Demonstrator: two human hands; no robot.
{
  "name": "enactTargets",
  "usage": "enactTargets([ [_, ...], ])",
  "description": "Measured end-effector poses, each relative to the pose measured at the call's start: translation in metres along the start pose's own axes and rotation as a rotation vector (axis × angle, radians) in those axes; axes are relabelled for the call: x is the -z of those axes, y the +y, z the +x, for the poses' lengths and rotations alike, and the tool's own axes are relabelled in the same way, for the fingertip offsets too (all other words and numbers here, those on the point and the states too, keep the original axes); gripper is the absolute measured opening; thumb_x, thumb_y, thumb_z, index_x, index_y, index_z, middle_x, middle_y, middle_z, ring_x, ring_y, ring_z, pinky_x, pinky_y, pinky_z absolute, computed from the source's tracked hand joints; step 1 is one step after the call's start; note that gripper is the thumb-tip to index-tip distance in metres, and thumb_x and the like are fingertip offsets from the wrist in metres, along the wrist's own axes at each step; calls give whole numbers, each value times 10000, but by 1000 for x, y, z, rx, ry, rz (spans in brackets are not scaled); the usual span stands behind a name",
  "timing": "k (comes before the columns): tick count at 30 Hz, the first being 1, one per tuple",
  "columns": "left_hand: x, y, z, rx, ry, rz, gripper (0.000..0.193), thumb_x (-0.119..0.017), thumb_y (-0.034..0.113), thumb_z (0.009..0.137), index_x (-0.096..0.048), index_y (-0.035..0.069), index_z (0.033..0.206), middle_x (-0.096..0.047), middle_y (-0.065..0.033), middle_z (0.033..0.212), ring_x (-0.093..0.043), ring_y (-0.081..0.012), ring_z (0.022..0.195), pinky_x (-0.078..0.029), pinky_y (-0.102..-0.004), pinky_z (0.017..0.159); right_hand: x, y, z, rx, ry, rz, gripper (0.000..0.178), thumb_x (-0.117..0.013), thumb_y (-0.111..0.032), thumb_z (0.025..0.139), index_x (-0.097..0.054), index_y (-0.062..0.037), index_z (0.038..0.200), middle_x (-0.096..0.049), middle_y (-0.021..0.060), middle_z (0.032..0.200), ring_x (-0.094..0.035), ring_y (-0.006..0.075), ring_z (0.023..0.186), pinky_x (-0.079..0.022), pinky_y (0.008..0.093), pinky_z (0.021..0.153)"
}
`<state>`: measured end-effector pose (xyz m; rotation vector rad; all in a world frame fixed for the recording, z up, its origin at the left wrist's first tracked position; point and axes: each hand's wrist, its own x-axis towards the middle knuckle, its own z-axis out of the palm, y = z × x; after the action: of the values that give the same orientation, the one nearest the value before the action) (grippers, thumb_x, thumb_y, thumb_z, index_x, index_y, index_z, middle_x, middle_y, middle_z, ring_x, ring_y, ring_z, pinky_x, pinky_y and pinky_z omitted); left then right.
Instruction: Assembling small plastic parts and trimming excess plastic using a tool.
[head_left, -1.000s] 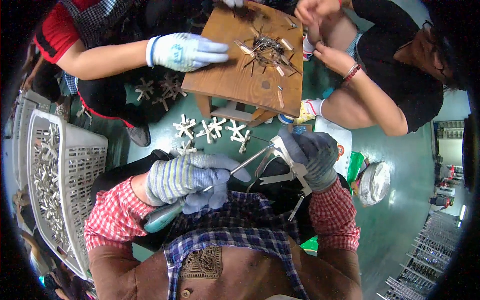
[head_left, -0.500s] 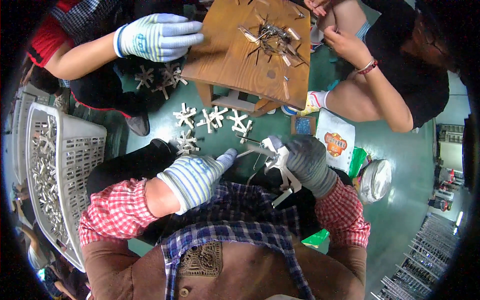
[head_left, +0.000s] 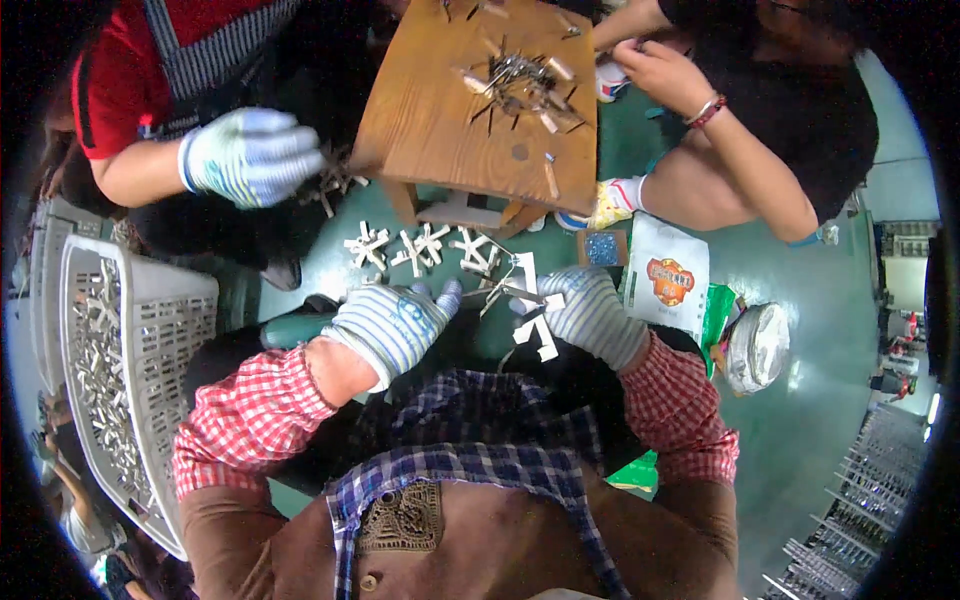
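My right hand [head_left: 590, 315], in a striped knit glove, is closed around a white part with several arms [head_left: 535, 330], like the star-shaped pieces on the floor. Thin metal wires stick out of its far left side. My left hand [head_left: 395, 322], gloved alike, pinches a thin dark metal strip [head_left: 485, 293] that reaches across to the white part. Its far end lies against that part, and I cannot tell whether it is fixed there. Just beyond my hands, several white star-shaped pieces [head_left: 425, 248] lie on the green floor.
A white perforated basket [head_left: 165, 350] full of star-shaped pieces stands at left. Ahead, a wooden stool [head_left: 450, 130] bears a heap of small metal parts [head_left: 525, 85]. Co-workers sit on both sides of it, one with a gloved hand [head_left: 255, 158]. A small box of blue bits [head_left: 602, 248] stands beyond my right hand.
The white part has turned in my right hand, and its wires now point up and left. My left index finger has drawn in. The co-worker's gloved hand has moved away from the stool.
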<state>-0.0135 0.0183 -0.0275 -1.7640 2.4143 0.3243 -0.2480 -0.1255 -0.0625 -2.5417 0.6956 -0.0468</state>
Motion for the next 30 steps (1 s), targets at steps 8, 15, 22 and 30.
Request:
enactTargets([
  [8, 26, -39, 44, 269, 289, -664, 246, -609, 274, 890, -618, 43, 976, -640, -131, 714, -628, -255, 614, -483, -369, 598, 26, 48, -50, -145, 492, 568, 235, -597, -221, 911, -686, -8, 958, -707, 82, 858, -667, 161, 700, -534, 296, 587],
  [15, 49, -8, 159, 247, 525, -417, 347, -622, 299, 856, -600, 43, 1089, -659, -194, 975, -637, -352, 892, -500, -427, 780, 50, 36, -51, 6, 826, 81, 184, -526, -188, 895, -656, -58, 874, -674, 65, 798, -629, 154, 633, -513, 296, 655],
  [22, 51, -10, 205, 358, 255, -169, 295, -554, 208, 834, -638, 62, 1077, -630, -198, 1130, -604, -336, 1059, -489, -423, 896, 21, 84, -87, -291, 806, -580, 245, -497, -206, 928, -569, -59, 1111, -611, 75, 975, -604, 208, 831, -505, 364, 817],
  [30, 45, -18, 185, 313, 301, -157, 314, -620, 218, 839, -620, 55, 1107, -650, -205, 1061, -621, -352, 1012, -498, -408, 869, 37, 98, -58, -520, 405, -217, 437, -528, -197, 918, -462, -24, 1314, -557, 136, 1250, -554, 194, 1143, -461, 355, 992],
])
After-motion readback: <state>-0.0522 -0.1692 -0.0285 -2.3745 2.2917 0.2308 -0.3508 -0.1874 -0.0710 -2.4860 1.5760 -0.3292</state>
